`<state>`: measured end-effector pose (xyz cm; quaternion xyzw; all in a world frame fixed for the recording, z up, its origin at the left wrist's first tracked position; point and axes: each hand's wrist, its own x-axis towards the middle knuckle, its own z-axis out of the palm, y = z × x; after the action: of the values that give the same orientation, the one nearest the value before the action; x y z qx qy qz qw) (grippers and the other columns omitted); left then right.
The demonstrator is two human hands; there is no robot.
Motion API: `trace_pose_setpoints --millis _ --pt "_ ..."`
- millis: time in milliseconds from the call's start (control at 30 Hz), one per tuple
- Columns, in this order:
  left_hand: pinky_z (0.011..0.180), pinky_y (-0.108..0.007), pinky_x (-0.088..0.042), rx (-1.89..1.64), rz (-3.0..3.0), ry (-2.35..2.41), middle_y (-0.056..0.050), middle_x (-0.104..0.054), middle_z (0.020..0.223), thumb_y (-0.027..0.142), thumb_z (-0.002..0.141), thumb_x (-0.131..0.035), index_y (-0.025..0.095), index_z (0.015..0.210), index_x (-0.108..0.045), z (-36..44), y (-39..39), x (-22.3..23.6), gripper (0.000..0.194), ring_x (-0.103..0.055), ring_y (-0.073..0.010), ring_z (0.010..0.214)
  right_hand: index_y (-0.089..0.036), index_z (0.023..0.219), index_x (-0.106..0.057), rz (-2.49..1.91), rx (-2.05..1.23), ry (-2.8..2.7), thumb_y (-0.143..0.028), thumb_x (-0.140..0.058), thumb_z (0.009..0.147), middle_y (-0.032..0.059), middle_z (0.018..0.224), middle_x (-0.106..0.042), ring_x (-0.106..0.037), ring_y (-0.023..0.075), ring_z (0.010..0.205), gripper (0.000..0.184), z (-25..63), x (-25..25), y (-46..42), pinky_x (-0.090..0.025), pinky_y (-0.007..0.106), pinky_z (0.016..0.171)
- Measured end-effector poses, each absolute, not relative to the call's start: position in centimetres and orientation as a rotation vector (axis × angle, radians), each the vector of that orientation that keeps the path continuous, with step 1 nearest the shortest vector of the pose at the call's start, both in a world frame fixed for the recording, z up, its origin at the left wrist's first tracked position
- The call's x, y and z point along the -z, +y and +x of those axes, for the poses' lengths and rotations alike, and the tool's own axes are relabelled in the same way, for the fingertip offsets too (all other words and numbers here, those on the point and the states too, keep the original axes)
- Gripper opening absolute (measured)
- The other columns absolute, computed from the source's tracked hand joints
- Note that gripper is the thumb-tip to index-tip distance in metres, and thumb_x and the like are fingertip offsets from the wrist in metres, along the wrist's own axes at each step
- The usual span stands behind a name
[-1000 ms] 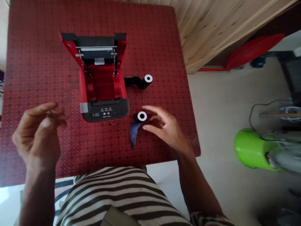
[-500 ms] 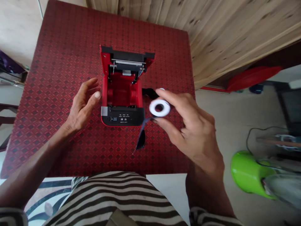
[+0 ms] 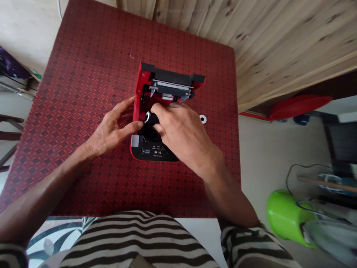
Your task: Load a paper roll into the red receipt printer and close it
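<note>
A small red and black printer [image 3: 154,153] stands on the patterned red table with its lid [image 3: 173,76] tilted up. My right hand [image 3: 186,136] reaches over its paper bay and pinches a small roll [image 3: 150,121] with a black outer layer and a white ring-shaped end. The roll is inside the bay, partly hidden by my fingers. My left hand [image 3: 114,128] grips the printer's left side, thumb over the wall by the roll's white end and fingers along the outside. The bay's right part is hidden behind my right hand.
Another white ring-shaped roll end [image 3: 202,119] shows on the table [image 3: 92,74] right of the printer. Wooden panelling [image 3: 259,48] borders the table's far right side. A bright green bin [image 3: 284,216] stands on the floor to the right.
My right hand has moved left, taking the roll from beside the printer into its bay. My left hand has come against the printer's left side. The dark strip hanging from the roll no longer shows.
</note>
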<state>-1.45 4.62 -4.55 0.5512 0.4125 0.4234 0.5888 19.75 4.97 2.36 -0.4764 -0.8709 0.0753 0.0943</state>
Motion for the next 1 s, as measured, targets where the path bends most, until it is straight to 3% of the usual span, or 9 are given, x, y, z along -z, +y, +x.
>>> trace_pose_setpoints --millis 167,433,533,633,767,867,1000 --pt "0.118 -0.059 -0.058 -1.007 1.276 1.003 -0.012 -0.074 0.141 0.042 0.074 -0.099 0.028 0.139 -0.072 -1.7 4.9 4.3 0.072 -0.067 -0.0387 0.139 -0.019 0.109 -0.073 -1.570 -0.216 -2.641 0.001 -0.064 0.090 0.0082 0.085 -0.077 -0.073 0.0258 0.078 0.029 19.0 -1.9 5.8 -0.055 0.039 0.078" --pt "0.120 -0.060 -0.056 -0.960 1.355 1.024 -0.012 -0.072 0.144 0.050 0.080 -0.093 0.027 0.145 -0.068 -1.8 5.0 4.2 0.074 -0.069 -0.0374 0.135 -0.021 0.096 -0.073 -1.426 -0.404 -2.514 -0.010 -0.064 0.099 0.0077 0.079 -0.072 -0.073 0.0277 0.081 0.015 19.5 0.6 7.1 -0.058 0.042 0.081" --pt "0.120 -0.059 -0.056 -0.966 1.355 1.020 -0.013 -0.071 0.146 0.051 0.080 -0.093 0.026 0.145 -0.067 -1.7 5.0 4.1 0.075 -0.068 -0.0369 0.136 -0.019 0.102 -0.073 -1.441 -0.468 -2.510 -0.002 -0.057 0.098 0.0099 0.091 -0.077 -0.076 0.0285 0.091 0.024 19.5 -0.3 6.5 -0.060 0.044 0.089" --pt "0.116 -0.057 -0.059 -0.977 1.324 1.043 -0.014 -0.073 0.142 0.055 0.075 -0.096 0.026 0.141 -0.070 -1.8 4.8 3.9 0.076 -0.070 -0.0376 0.134 -0.017 0.118 -0.073 -1.296 -0.528 -2.533 0.005 -0.046 0.097 0.0112 0.115 -0.081 -0.077 0.0271 0.109 0.040 20.6 -2.4 5.0 -0.060 0.045 0.101" --pt "0.114 -0.055 -0.059 -0.987 1.404 1.115 -0.009 -0.073 0.142 0.066 0.086 -0.084 0.029 0.142 -0.068 -2.8 5.3 3.5 0.068 -0.070 -0.0334 0.133 -0.023 0.140 -0.067 -1.047 -0.647 -2.496 0.000 -0.053 0.097 0.0049 0.138 -0.077 -0.072 0.0234 0.125 0.051 22.9 -4.1 3.2 -0.058 0.044 0.111" --pt "0.111 -0.050 -0.059 -1.130 1.462 1.165 -0.007 -0.074 0.140 0.068 0.098 -0.069 0.028 0.144 -0.065 -3.5 6.7 2.9 0.062 -0.072 -0.0289 0.128 -0.024 0.133 -0.071 -1.043 -0.595 -2.458 -0.006 -0.061 0.099 0.0053 0.124 -0.078 -0.072 0.0251 0.116 0.040 23.5 -3.5 2.8 -0.060 0.047 0.104" --pt "0.108 -0.041 -0.061 -1.257 1.529 1.089 -0.001 -0.071 0.142 0.074 0.095 -0.070 0.027 0.148 -0.061 -2.8 8.7 0.7 0.072 -0.070 -0.0249 0.131 -0.024 0.105 -0.076 -1.025 -0.477 -2.388 -0.013 -0.063 0.105 0.0042 0.102 -0.077 -0.070 0.0222 0.097 0.017 23.0 -2.3 2.6 -0.060 0.043 0.093"
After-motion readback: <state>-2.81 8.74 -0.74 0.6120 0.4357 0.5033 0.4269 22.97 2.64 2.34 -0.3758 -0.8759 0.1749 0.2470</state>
